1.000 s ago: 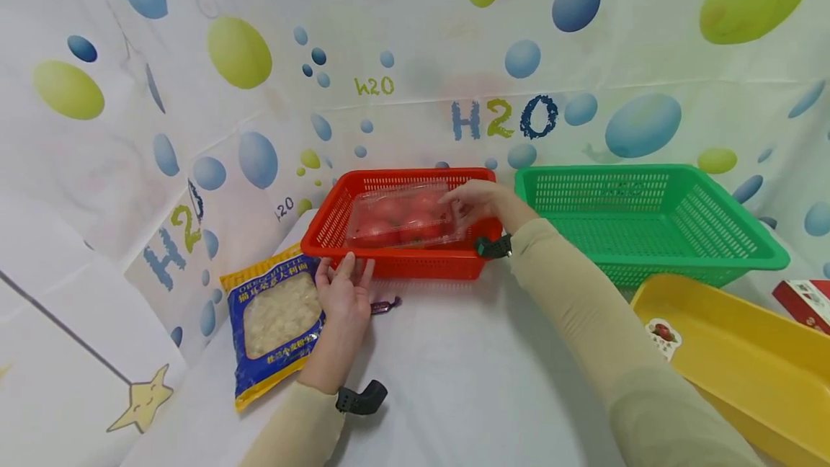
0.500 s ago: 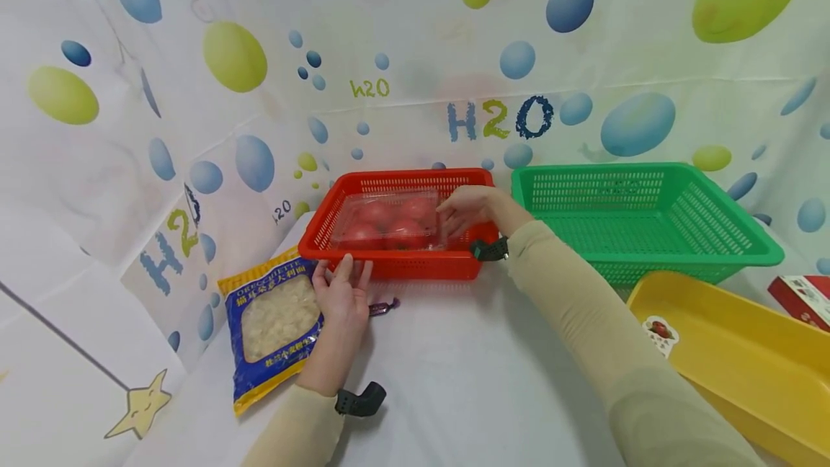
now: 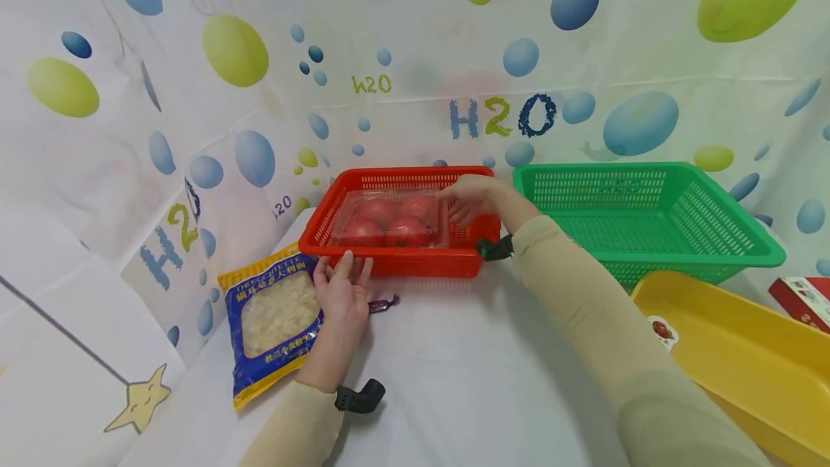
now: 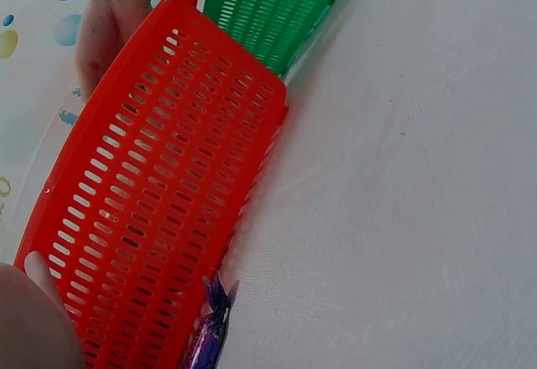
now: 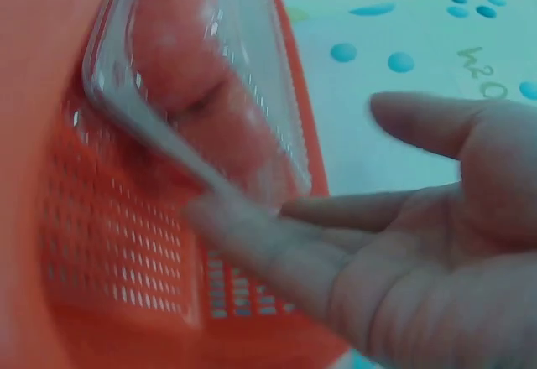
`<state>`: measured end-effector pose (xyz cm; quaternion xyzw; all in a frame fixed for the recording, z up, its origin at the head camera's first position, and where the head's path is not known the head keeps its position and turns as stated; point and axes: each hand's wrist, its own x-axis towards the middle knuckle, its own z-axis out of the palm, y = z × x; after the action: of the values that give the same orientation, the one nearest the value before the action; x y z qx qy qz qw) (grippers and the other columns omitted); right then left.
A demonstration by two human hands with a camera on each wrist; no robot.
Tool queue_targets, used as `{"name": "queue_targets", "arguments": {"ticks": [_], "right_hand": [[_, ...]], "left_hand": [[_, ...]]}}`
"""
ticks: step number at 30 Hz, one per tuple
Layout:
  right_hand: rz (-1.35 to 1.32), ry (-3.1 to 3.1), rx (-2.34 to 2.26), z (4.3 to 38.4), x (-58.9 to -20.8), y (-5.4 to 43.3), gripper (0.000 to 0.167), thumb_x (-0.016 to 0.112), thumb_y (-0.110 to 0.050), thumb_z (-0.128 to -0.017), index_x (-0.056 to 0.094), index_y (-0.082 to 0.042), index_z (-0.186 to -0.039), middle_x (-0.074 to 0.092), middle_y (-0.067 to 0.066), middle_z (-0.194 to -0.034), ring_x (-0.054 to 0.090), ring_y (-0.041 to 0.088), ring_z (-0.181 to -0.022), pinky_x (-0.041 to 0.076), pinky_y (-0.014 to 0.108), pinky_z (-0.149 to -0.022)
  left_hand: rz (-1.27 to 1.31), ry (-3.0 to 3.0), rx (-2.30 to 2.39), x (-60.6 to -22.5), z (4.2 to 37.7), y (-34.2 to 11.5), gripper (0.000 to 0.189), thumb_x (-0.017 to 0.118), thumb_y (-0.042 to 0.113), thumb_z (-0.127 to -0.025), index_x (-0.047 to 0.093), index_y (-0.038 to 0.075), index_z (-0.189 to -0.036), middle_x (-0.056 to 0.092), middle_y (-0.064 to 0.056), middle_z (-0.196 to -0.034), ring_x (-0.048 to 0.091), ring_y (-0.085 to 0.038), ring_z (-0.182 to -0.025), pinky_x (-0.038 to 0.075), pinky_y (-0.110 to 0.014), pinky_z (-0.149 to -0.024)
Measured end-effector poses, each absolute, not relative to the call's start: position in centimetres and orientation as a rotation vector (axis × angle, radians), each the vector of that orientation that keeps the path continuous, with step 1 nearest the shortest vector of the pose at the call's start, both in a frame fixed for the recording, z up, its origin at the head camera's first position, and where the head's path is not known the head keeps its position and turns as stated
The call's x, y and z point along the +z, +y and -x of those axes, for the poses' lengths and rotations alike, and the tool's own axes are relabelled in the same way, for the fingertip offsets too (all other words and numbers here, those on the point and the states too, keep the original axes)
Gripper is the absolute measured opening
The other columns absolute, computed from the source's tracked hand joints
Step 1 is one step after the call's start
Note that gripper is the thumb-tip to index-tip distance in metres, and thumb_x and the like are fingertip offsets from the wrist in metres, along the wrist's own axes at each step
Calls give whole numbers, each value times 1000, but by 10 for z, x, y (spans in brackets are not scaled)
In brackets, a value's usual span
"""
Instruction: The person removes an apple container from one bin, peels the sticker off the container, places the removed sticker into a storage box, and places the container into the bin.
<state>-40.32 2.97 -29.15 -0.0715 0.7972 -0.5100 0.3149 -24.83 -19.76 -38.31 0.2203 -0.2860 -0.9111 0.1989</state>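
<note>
A clear plastic box (image 3: pixel 391 220) of several round red fruits, resembling tomatoes, lies in the red basket (image 3: pixel 415 264), toward its left side. My right hand (image 3: pixel 472 197) is inside the basket's right part, at the box's right end. In the right wrist view its fingers (image 5: pixel 310 272) stretch out to the box edge, thumb held apart. My left hand (image 3: pixel 344 296) touches the basket's front rim near the left corner with spread fingers. In the left wrist view only a little of that hand (image 4: pixel 33 310) shows at the lower left.
Left of the basket lies a blue and yellow pasta bag (image 3: pixel 279 319). A small purple wrapped candy (image 3: pixel 382 305) sits before it. On the right stand a green basket (image 3: pixel 648 265), a yellow tray (image 3: pixel 733 337) and a red box (image 3: pixel 800 301). A patterned sheet (image 3: pixel 415 56) hangs behind.
The fruit box has shifted left and down inside the red basket. My right hand moved left with it, then rose slightly at its right end. My left hand has stayed at the rim.
</note>
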Motion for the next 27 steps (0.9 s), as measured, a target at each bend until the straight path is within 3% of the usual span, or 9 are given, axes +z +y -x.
{"name": "queue_targets", "arguments": {"ticks": [5, 14, 21, 27], "right_hand": [[188, 2025, -1486, 400, -281, 39, 53, 58, -27, -104, 43, 0, -147, 57, 25, -135, 59, 40, -123, 50, 50, -100], [343, 1903, -1591, 390, -260, 57, 45, 51, -22, -107, 45, 1, -146, 51, 27, -143, 54, 42, -129, 47, 50, -103], [435, 1876, -1654, 375, -249, 78, 43, 47, -19, -108, 44, 4, -145, 57, 24, -137, 50, 44, -132, 51, 47, -100], [477, 1918, -1681, 362, -246, 98, 43, 49, -22, -108, 48, 1, -144, 59, 22, -136, 53, 43, -128, 52, 46, -98]], "left_hand": [[-644, -822, -2537, -383, 250, -196, 48, 64, 8, -99, 46, 20, -142, 54, -5, -141, 64, -24, -116, 59, -37, -84], [-651, -803, -2540, -388, 250, -198, 40, 65, 8, -98, 52, 15, -136, 56, -7, -138, 64, -23, -115, 59, -37, -83], [-570, -735, -2569, -391, 251, -198, 25, 63, 1, -97, 50, 11, -116, 54, -9, -119, 66, -20, -96, 59, -39, -80], [-612, -820, -2576, -391, 244, -199, 45, 67, 10, -97, 48, 15, -137, 55, -6, -137, 65, -22, -112, 59, -37, -83]]}}
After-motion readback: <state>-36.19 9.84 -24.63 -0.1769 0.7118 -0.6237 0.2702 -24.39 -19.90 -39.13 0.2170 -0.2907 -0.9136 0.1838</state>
